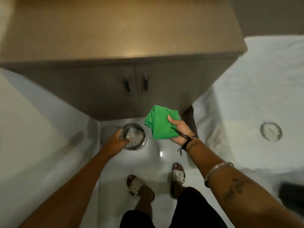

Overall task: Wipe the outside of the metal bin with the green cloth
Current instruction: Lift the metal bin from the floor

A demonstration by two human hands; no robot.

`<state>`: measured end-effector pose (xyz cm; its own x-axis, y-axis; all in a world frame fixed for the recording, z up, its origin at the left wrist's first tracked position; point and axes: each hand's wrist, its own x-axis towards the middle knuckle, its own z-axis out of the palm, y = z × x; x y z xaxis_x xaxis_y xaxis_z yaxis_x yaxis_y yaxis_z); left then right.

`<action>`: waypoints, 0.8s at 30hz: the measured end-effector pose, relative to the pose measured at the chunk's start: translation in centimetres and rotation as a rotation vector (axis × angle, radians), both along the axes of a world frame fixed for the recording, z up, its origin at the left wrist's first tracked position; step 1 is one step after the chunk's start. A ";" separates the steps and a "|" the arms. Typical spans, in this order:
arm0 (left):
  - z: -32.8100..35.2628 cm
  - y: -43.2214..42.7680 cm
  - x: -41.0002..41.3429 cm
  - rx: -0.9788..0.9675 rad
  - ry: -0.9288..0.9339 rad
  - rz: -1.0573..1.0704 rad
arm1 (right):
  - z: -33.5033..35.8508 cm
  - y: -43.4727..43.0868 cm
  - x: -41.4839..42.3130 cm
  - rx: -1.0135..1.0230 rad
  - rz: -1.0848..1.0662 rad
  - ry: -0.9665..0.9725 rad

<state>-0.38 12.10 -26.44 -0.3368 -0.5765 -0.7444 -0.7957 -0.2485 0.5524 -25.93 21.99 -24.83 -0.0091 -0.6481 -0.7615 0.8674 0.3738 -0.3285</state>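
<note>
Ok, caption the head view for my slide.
Left hand grips the metal bin rim; right hand holds the folded green cloth, not yet wiping.

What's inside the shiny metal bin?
Something pale and crumpled, maybe a liner or paper, shows inside the metal bin. The picture is blurry, and the left hand on its rim hides part of it.

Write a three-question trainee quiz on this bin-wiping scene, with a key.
1. True or false: the green cloth touches the metal bin.
2. Which hand grips the bin's rim? A) left hand B) right hand
3. Fill in: the bin stands on the floor in front of the ____.

Key: 1 false, the cloth is held apart from it; 2 A; 3 cabinet.
</note>
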 end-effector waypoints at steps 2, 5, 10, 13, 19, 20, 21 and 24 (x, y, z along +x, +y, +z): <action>-4.9 1.3 0.0 -0.008 -0.043 -0.013 | -4.9 1.4 -0.2 0.090 0.023 0.018; -14.5 3.9 0.0 -0.084 -0.287 -0.251 | -14.6 4.3 -0.4 0.199 0.069 0.004; -29.8 4.0 -1.5 -0.077 -0.406 -0.529 | -31.2 9.9 0.7 0.271 0.102 0.000; -36.7 2.8 -3.4 -0.053 -0.338 -0.473 | -38.7 11.2 1.5 0.252 0.037 0.015; -40.4 1.2 -3.4 -0.153 -0.086 -0.261 | -44.5 8.2 2.6 0.063 -0.121 0.100; -39.8 0.7 -3.3 -0.180 -0.046 -0.218 | -44.2 7.1 2.6 0.046 -0.139 0.142; -38.8 0.0 -3.3 -0.187 -0.028 -0.183 | -43.7 5.7 2.5 0.042 -0.158 0.197; -36.4 -2.5 -2.7 -0.129 0.018 -0.074 | -41.6 1.4 3.1 0.064 -0.087 0.503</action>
<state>-3.06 9.58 -62.89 -0.3946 -0.6398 -0.6595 -0.7991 -0.1154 0.5901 -22.84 23.34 -66.46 -0.4365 -0.5811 -0.6869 0.6365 0.3401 -0.6922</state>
